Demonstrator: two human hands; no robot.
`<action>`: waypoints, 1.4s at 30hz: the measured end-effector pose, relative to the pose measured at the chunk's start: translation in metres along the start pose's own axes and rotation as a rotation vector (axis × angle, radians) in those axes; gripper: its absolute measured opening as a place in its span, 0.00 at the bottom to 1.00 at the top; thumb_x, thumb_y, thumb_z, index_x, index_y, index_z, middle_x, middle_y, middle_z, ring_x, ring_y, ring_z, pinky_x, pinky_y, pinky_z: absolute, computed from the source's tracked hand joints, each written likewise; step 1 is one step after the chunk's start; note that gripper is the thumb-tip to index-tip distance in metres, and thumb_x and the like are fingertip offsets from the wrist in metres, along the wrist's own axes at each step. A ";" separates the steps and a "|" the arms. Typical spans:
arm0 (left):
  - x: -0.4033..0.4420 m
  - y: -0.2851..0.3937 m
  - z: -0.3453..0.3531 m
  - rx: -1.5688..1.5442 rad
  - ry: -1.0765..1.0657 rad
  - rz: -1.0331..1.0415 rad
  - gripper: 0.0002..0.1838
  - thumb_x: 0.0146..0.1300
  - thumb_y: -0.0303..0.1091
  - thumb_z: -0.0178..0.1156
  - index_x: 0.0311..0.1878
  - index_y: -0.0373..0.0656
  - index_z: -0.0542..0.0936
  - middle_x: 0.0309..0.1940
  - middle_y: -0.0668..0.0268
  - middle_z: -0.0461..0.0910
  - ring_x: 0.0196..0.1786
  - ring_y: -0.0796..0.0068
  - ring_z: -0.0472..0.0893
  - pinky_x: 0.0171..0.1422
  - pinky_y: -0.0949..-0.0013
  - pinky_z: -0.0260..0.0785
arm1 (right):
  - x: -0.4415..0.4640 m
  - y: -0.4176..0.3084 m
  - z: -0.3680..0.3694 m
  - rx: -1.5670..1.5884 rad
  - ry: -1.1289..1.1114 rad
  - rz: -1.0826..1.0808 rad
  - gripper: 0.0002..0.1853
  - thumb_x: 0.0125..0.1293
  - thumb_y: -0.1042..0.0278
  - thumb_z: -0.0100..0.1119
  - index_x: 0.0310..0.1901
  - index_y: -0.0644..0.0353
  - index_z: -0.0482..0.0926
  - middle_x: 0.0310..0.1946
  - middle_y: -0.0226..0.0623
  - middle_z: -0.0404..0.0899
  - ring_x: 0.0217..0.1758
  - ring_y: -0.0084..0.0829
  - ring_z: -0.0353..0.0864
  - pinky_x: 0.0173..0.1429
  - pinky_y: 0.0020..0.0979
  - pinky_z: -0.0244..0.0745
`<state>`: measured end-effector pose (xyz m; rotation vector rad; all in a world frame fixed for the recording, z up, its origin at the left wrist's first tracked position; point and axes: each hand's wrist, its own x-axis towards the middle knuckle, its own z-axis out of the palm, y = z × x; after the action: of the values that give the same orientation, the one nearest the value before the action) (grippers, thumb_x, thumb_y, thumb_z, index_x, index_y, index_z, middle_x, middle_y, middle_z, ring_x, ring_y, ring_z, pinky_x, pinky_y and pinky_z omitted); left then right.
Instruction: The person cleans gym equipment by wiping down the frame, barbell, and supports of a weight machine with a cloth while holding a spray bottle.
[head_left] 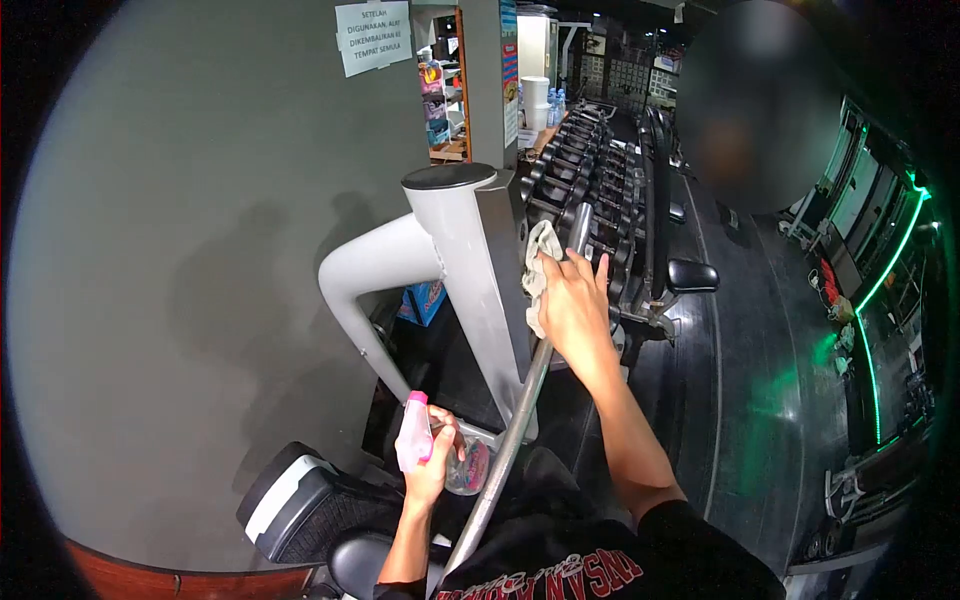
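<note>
Beside the white tubular steel frame (465, 270), left hand (430, 472): grip closed around a clear plastic spray bottle (468, 474) with a pink head. Right hand (576, 305): grip holding a crumpled off-white cloth (540, 262), fingers over the upper part of a long silver metal bar (513, 438). Black dumbbells (562, 170) sit in rows beyond.

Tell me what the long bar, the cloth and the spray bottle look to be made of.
Long bar: bare metal, probably steel, with a grey, streaky sheen. Cloth: soft, matte fabric, bunched in folds; fibre unclear. Spray bottle: likely plastic, see-through body, opaque pink head.
</note>
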<state>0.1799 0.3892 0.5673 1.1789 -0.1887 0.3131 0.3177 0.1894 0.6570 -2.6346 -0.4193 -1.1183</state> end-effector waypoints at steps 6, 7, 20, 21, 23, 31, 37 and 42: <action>-0.006 0.002 0.002 0.016 0.001 -0.008 0.06 0.63 0.24 0.55 0.42 0.36 0.70 0.26 0.64 0.73 0.22 0.77 0.75 0.28 0.74 0.69 | 0.005 -0.006 -0.027 -0.012 -0.230 0.042 0.18 0.56 0.73 0.54 0.49 0.63 0.77 0.40 0.43 0.79 0.54 0.40 0.75 0.71 0.60 0.45; -0.006 0.002 0.002 0.025 0.011 -0.008 0.06 0.63 0.24 0.55 0.42 0.36 0.70 0.26 0.65 0.73 0.22 0.77 0.75 0.28 0.74 0.69 | 0.004 -0.004 -0.030 0.055 -0.210 0.009 0.15 0.56 0.72 0.54 0.46 0.63 0.78 0.36 0.44 0.79 0.51 0.41 0.76 0.71 0.62 0.45; -0.008 -0.002 0.002 -0.024 -0.024 -0.024 0.11 0.64 0.30 0.55 0.46 0.37 0.67 0.31 0.63 0.70 0.23 0.74 0.72 0.30 0.71 0.68 | 0.014 0.013 0.014 -0.092 -0.119 0.002 0.14 0.57 0.71 0.53 0.45 0.64 0.75 0.35 0.50 0.80 0.42 0.45 0.81 0.66 0.56 0.58; -0.008 -0.005 0.000 -0.024 -0.038 -0.020 0.10 0.64 0.26 0.55 0.46 0.37 0.68 0.31 0.62 0.72 0.23 0.75 0.74 0.30 0.71 0.69 | 0.013 0.003 0.006 -0.154 -0.153 -0.011 0.13 0.58 0.72 0.52 0.45 0.64 0.75 0.34 0.50 0.80 0.42 0.45 0.81 0.67 0.55 0.57; -0.008 -0.005 0.000 -0.042 -0.027 -0.013 0.08 0.64 0.22 0.54 0.45 0.37 0.69 0.31 0.63 0.73 0.23 0.76 0.75 0.29 0.72 0.69 | 0.012 -0.007 -0.003 -0.210 -0.190 -0.025 0.13 0.58 0.72 0.51 0.45 0.65 0.75 0.34 0.50 0.80 0.42 0.46 0.81 0.68 0.54 0.56; -0.001 0.005 -0.005 -0.017 0.017 0.001 0.06 0.63 0.22 0.54 0.42 0.36 0.69 0.28 0.64 0.73 0.22 0.78 0.75 0.29 0.74 0.69 | 0.036 0.009 -0.055 0.227 -0.382 0.249 0.18 0.59 0.67 0.51 0.51 0.57 0.74 0.37 0.49 0.81 0.46 0.50 0.79 0.53 0.48 0.72; 0.003 0.006 -0.006 0.013 0.035 -0.014 0.05 0.63 0.23 0.54 0.40 0.35 0.70 0.28 0.64 0.73 0.23 0.78 0.75 0.29 0.75 0.69 | 0.020 0.010 0.008 -0.095 -0.083 -0.107 0.17 0.54 0.71 0.56 0.47 0.64 0.76 0.30 0.42 0.79 0.37 0.39 0.78 0.54 0.37 0.72; 0.005 0.003 -0.009 0.021 0.041 0.011 0.05 0.63 0.23 0.55 0.40 0.34 0.70 0.28 0.64 0.73 0.23 0.77 0.75 0.28 0.73 0.70 | 0.014 -0.001 -0.009 -0.096 -0.093 -0.111 0.27 0.55 0.72 0.57 0.58 0.70 0.70 0.29 0.45 0.79 0.38 0.40 0.79 0.63 0.38 0.66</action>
<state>0.1839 0.3996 0.5680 1.1913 -0.1565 0.3497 0.3211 0.1897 0.6734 -2.7860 -0.5491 -1.0758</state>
